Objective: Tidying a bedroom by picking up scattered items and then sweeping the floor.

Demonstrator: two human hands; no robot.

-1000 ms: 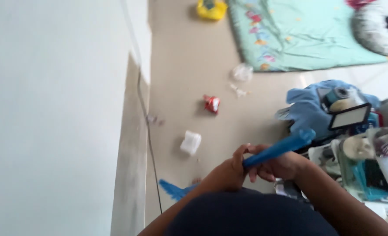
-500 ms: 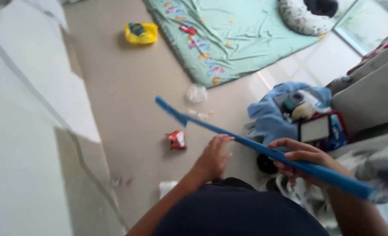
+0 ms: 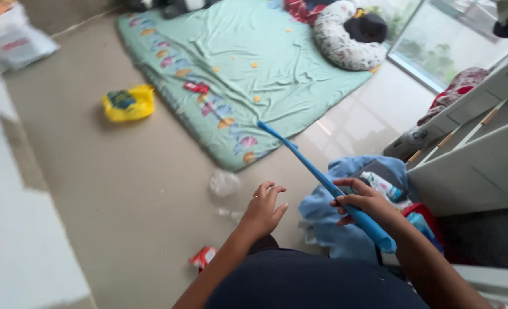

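— Where's the camera looking from?
— From the person's head, tilted steeply down and forward. Their dark-clothed torso (image 3: 317,283) fills the near bottom edge, close up.
— And farther out?
— Beige floor (image 3: 94,166) stretches away to the green play mat (image 3: 237,63), with the window (image 3: 437,46) far right. There's only this one view.

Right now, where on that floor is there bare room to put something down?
The widest bare patch of beige floor lies between the yellow bag, the green mat and the clear plastic wrapper. It is crowded around the right hand gripping the blue stick, by the blue cloth pile. A red wrapper lies below the open left hand.
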